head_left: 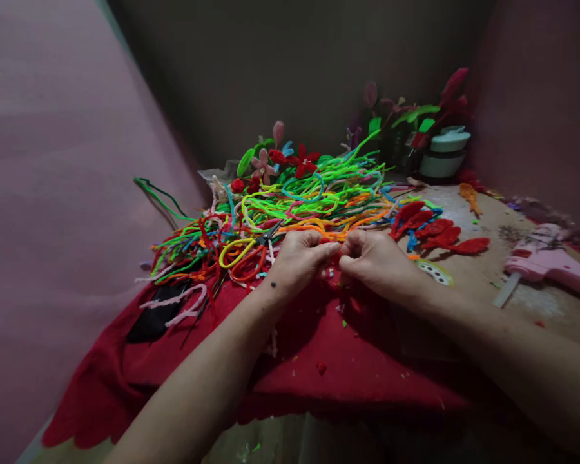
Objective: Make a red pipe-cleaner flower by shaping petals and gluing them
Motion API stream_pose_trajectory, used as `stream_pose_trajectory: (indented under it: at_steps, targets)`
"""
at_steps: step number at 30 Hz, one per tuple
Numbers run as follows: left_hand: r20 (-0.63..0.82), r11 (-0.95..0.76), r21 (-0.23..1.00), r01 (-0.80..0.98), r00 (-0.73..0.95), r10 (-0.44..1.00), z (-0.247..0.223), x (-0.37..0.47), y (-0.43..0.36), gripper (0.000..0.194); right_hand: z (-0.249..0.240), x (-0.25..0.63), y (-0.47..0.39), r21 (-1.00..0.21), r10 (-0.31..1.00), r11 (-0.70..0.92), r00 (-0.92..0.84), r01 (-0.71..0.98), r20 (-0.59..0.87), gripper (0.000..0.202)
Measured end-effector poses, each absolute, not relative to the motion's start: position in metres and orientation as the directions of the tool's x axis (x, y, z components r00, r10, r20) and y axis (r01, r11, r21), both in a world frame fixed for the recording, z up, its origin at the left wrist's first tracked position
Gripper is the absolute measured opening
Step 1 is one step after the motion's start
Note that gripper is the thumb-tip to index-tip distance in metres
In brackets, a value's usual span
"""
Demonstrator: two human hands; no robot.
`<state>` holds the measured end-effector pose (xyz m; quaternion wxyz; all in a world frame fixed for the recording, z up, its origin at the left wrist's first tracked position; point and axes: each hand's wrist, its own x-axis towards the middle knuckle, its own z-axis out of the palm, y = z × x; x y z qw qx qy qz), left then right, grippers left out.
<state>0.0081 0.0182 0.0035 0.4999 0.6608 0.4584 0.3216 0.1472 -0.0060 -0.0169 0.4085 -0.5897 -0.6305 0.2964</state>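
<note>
My left hand (303,259) and my right hand (374,261) meet over the front of the table, fingertips pinched close together. Whatever they pinch is too small or too hidden to make out; a bit of red shows near the fingertips. Just beyond them spreads a tangled pile of bright pipe cleaners (314,200) in green, orange, pink and blue. Scissors (236,253) with yellow and orange handle loops lie left of my left hand. Red fuzzy petal shapes (437,233) rest beyond my right forearm, near a yellow-rimmed disc with holes (435,272).
A pink glue gun (553,263) lies at the right. Behind stand fuzzy flowers (304,161) and a lidded jar (444,154). A black flat object (154,316) lies at the left on the red cloth (357,367), under a pink pipe cleaner. Walls enclose the table.
</note>
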Motion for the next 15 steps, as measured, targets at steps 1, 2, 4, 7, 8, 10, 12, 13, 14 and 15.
stream_pose_trajectory:
  at_steps: [1, 2, 4, 7, 8, 10, 12, 13, 14, 15]
  targets:
    - [-0.040, -0.074, 0.957, 0.281, 0.380, 0.924, 0.005, 0.007, 0.019, 0.020, -0.016, 0.148, -0.006, -0.914, 0.996, 0.079, 0.010, 0.398, 0.091, 0.009]
    - [-0.047, -0.067, 0.959, 0.276, 0.387, 0.921, 0.006, 0.005, 0.020, 0.020, -0.016, 0.148, -0.006, -0.958, 0.999, 0.036, -0.029, 0.284, 0.029, 0.009]
    - [-0.052, -0.064, 0.962, 0.266, 0.408, 0.911, 0.007, 0.002, 0.023, 0.020, -0.016, 0.150, -0.005, -0.994, 0.990, -0.009, -0.138, 0.109, -0.025, 0.008]
    - [-0.046, -0.066, 0.968, 0.241, 0.432, 0.901, 0.007, -0.002, 0.027, 0.020, -0.021, 0.153, -0.003, -0.999, 0.971, -0.050, -0.234, 0.007, -0.051, 0.007]
    - [-0.050, -0.055, 0.973, 0.225, 0.435, 0.899, 0.008, -0.002, 0.027, 0.019, -0.023, 0.154, -0.002, -0.998, 0.971, -0.060, -0.233, -0.022, -0.053, 0.008]
    - [-0.068, -0.026, 0.980, 0.199, 0.451, 0.890, 0.008, -0.002, 0.028, 0.017, -0.025, 0.156, -0.001, -0.990, 0.978, -0.087, -0.200, -0.110, -0.064, 0.011]
    - [-0.099, -0.013, 0.976, 0.219, 0.492, 0.865, 0.010, -0.002, 0.028, 0.015, -0.027, 0.158, 0.001, -0.972, 0.982, -0.116, -0.170, -0.205, -0.081, 0.014]
    - [-0.107, -0.028, 0.967, 0.251, 0.505, 0.857, 0.010, -0.002, 0.027, 0.013, -0.028, 0.158, 0.002, -0.962, 0.983, -0.128, -0.158, -0.241, -0.091, 0.016]
    - [-0.104, -0.059, 0.954, 0.294, 0.508, 0.855, 0.011, -0.002, 0.027, 0.011, -0.029, 0.158, 0.003, -0.954, 0.984, -0.134, -0.148, -0.269, -0.096, 0.017]
    - [-0.092, -0.098, 0.936, 0.338, 0.504, 0.859, 0.011, -0.001, 0.027, 0.011, -0.030, 0.158, 0.004, -0.950, 0.986, -0.129, -0.136, -0.285, -0.093, 0.017]
